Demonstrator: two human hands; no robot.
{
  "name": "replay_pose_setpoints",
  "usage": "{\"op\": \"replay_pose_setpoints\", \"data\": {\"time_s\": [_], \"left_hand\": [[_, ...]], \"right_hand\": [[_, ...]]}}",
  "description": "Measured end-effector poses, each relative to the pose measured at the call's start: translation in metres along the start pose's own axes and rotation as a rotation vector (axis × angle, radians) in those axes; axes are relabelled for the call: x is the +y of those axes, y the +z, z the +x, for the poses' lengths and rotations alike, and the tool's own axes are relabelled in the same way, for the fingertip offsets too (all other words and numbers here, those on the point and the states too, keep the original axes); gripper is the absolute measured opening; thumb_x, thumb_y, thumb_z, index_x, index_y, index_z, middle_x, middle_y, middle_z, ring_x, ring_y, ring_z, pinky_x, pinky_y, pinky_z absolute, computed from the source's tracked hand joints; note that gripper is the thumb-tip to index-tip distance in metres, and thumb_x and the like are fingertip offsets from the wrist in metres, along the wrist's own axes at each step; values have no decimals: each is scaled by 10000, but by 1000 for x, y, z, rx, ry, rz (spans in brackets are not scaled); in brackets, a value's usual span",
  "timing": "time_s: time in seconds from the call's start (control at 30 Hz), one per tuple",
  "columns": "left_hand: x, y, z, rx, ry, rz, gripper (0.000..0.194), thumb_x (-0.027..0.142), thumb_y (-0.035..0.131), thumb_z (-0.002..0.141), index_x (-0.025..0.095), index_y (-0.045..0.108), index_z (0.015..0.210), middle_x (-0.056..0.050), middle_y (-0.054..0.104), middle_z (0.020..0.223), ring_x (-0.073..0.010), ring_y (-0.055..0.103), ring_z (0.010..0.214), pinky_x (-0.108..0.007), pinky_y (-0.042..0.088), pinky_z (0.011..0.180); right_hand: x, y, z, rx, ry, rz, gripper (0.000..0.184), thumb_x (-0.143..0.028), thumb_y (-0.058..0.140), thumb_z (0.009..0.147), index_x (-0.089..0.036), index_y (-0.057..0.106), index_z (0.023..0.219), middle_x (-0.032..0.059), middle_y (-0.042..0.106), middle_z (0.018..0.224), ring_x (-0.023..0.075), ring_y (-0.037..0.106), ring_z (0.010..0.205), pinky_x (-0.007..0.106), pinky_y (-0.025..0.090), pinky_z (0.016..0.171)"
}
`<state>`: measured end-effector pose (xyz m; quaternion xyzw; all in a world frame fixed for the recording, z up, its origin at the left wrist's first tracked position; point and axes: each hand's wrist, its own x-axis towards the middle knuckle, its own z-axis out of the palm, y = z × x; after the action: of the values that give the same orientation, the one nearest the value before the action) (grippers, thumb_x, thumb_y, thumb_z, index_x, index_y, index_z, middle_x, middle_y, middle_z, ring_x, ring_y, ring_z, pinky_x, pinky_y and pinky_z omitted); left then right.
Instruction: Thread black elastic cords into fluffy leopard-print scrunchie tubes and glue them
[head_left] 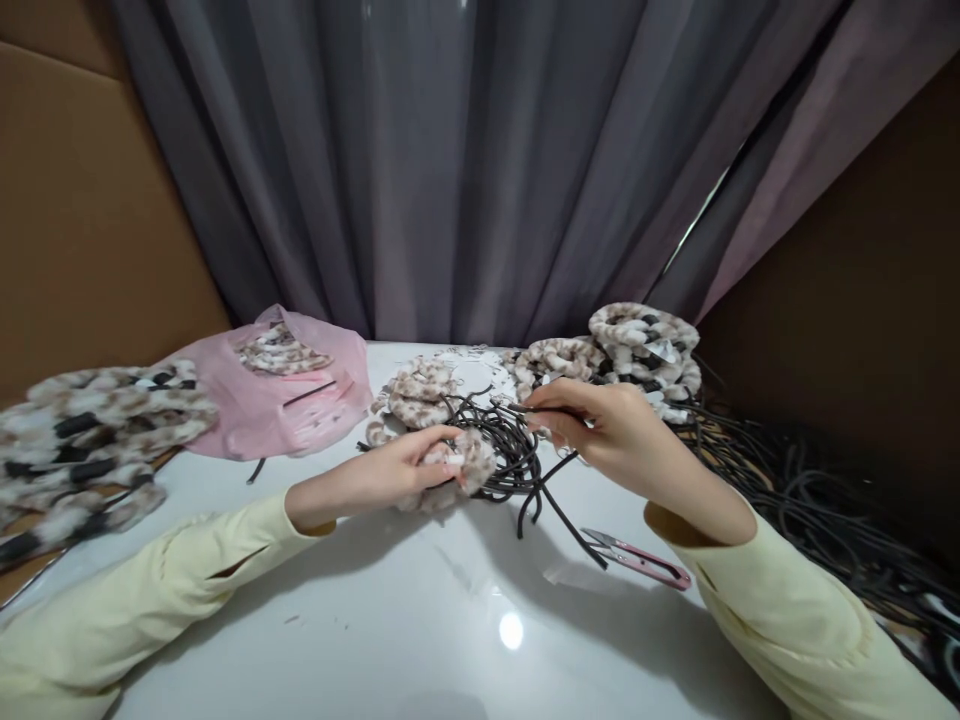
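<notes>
My left hand [397, 465] is closed around a furry, brown-and-white spotted fabric piece [478, 462] above the white table. My right hand [611, 425], to the right, pinches the end of a dark cord [517, 407] between thumb and fingers. A tangled bundle of dark cords [517, 460] lies between the hands, touching the furry piece, with loose ends trailing to the right. Beyond my left hand sits another bunched furry piece [424, 388]. Pink-handled thread snips [649, 567] lie on the table below my right hand.
A pink plastic bag [341, 350] with furry fabric on it stands at the back left. Furry coils with dark bands lie at far left [112, 415] and back right [645, 345]. Many loose dark cords [810, 510] pile up on the right. A grey curtain [420, 180] hangs behind.
</notes>
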<state>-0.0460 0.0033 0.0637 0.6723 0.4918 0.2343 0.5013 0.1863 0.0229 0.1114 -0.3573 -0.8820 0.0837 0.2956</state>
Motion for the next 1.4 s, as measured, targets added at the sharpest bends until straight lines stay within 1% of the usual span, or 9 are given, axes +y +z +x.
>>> {"op": "replay_pose_setpoints", "data": {"time_s": [0.27,0.4,0.5,0.6,0.8,0.9,0.97,1.2,1.4], "left_hand": [[-1,-6,1,-93,54,-45,458,367,543,793,245,471,1229,-31,622,928,-172,562,757,-215,375,597],[-1,-10,1,-135,39,-154,489,341,575,782,274,463,1253,-44,620,1021,-199,567,887,-227,383,649],[-4,-13,5,-220,-44,-354,472,309,605,767,244,484,1218,-48,631,917,-180,574,826,-237,380,649],[-7,-12,9,-253,-74,-559,343,243,612,745,197,548,1079,-24,595,791,-139,545,725,-231,379,636],[0,-5,7,-101,-72,-627,149,56,527,645,155,566,749,5,511,704,-106,451,630,-207,381,578],[2,-2,6,-82,-42,-715,37,153,532,721,156,543,686,-7,500,700,-127,460,654,-246,425,637],[3,0,5,-64,-29,-748,133,266,505,787,161,541,713,-14,508,714,-139,481,668,-274,440,662],[5,3,-3,-6,75,-157,271,449,526,810,180,512,844,29,513,657,-89,418,551,-188,285,468],[5,2,-6,-49,34,-150,320,494,423,855,187,441,770,46,438,605,-75,344,508,-193,250,463]], "right_hand": [[8,12,1,-316,-44,172,107,-124,497,815,-169,588,784,33,658,765,139,621,705,217,436,622],[12,15,0,-197,79,147,198,-84,389,844,-177,507,972,-10,601,673,99,542,497,203,410,522],[8,16,-2,-113,-37,-13,240,-64,358,848,-168,566,907,57,611,819,142,575,695,237,429,624],[0,20,-6,-182,-87,-72,192,-194,452,874,-152,621,954,96,606,897,185,579,800,275,438,689],[-15,37,-10,-239,-52,-24,315,-386,522,859,-147,615,1043,88,614,940,183,599,805,271,446,678],[-15,47,-10,-213,-33,-10,312,-419,528,849,-156,622,988,69,622,879,157,592,697,256,435,613],[-13,53,-11,-163,-25,-23,247,-346,562,834,-160,612,989,67,629,892,152,594,694,249,432,607],[-6,56,-10,-69,-36,-129,141,-155,499,840,-157,624,905,51,632,811,139,596,668,228,416,596],[-9,51,-12,16,-111,-285,159,-236,497,872,-166,610,960,63,642,882,136,603,670,224,384,548]]}}
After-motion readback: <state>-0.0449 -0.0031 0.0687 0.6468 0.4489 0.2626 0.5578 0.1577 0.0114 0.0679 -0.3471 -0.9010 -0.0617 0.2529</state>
